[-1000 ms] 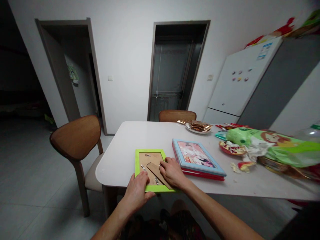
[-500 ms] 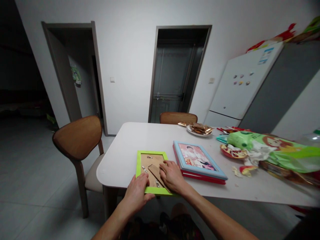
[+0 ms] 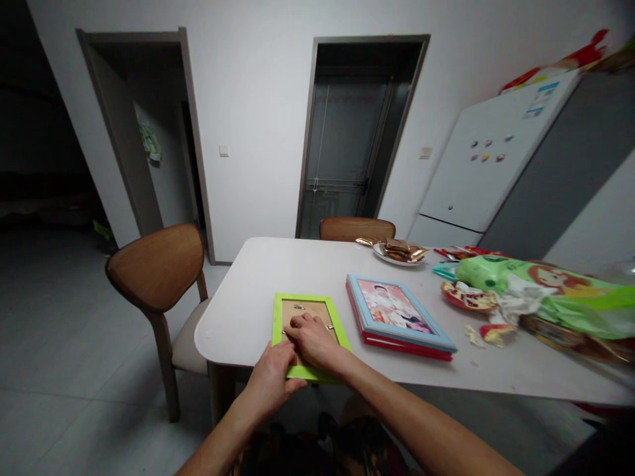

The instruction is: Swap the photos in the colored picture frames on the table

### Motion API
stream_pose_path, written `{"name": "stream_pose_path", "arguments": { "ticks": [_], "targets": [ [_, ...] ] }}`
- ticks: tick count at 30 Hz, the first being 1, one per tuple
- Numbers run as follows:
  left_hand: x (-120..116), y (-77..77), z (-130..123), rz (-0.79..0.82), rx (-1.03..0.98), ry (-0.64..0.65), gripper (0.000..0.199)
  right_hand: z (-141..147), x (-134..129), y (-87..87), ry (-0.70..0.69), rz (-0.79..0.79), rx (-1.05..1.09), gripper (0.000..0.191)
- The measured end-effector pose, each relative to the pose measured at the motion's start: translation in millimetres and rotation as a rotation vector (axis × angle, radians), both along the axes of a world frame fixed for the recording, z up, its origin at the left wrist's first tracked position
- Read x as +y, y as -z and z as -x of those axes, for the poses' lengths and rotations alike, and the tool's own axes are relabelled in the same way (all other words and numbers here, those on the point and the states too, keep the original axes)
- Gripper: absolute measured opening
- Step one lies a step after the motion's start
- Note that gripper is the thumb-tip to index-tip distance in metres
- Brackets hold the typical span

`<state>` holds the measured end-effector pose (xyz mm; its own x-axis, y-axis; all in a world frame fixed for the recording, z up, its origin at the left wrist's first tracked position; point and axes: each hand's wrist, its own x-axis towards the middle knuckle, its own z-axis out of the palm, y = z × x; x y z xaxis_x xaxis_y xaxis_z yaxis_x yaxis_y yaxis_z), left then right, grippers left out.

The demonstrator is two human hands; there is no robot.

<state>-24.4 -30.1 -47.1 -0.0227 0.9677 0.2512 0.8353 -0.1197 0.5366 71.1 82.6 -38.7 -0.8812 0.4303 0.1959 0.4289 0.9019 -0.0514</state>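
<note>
Tan board backing (image 3: 315, 309) already in lime-green rectangular frame (image 3: 278, 317); left hand (image 3: 272, 371) pinching it at 7 o'clock, right hand (image 3: 316, 340) curled, can't tell if pinching.

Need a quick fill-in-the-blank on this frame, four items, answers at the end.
1. The left hand touches a picture frame whose border is ____.
2. Under the right hand, that frame's ____ side faces up.
3. From the camera's view, the blue-bordered frame lies to its ____.
4. Wrapped snacks sit on a white ____ near the far edge of the table.

Missing words: lime green; back; right; plate
</note>
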Motion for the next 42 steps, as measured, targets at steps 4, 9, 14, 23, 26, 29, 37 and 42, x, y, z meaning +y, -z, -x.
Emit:
{"name": "stream_pose_path", "arguments": {
  "ticks": [4, 9, 14, 23, 26, 29, 37, 42],
  "targets": [
    [-2.5, 0.8, 1.3, 0.001, 0.012, 0.004, 0.026, -1.1, -0.6, -1.1, -0.043, 0.01, -0.003, 0.021],
    [-6.6, 4.1, 3.6, 0.003, 0.036, 0.002, 0.036, 4.3, 24.0, -1.7, 0.143, 0.182, 0.166, 0.026],
    [-7.9, 4.4, 2.8, 0.013, 0.039, -0.019, 0.041, 18.8, 52.9, 3.8, 0.394, 0.227, 0.203, 0.024],
    [-11.3, 8.5, -1.8, 0.066, 0.018, -0.059, 0.056, 39.9, 74.9, 15.7, 0.585, 0.24, 0.196, 0.017],
    [-12.4, 8.7, -2.2, 0.09, -0.003, -0.073, 0.059, 41.1, 82.0, 15.6, 0.623, 0.26, 0.193, 0.015],
    [-13.9, 6.2, -2.5, 0.094, -0.006, -0.075, 0.059, 41.7, 85.2, 14.9, 0.647, 0.283, 0.199, 0.014],
    [-13.4, 9.2, -2.4, 0.102, 0.018, -0.094, 0.061, 42.1, 76.5, 9.2, 0.696, 0.321, 0.249, 0.015],
    [-14.0, 4.2, -2.3, 0.065, 0.018, -0.083, 0.057, 34.1, 66.8, -1.8, 0.596, 0.344, 0.288, 0.022]
  ]
}}
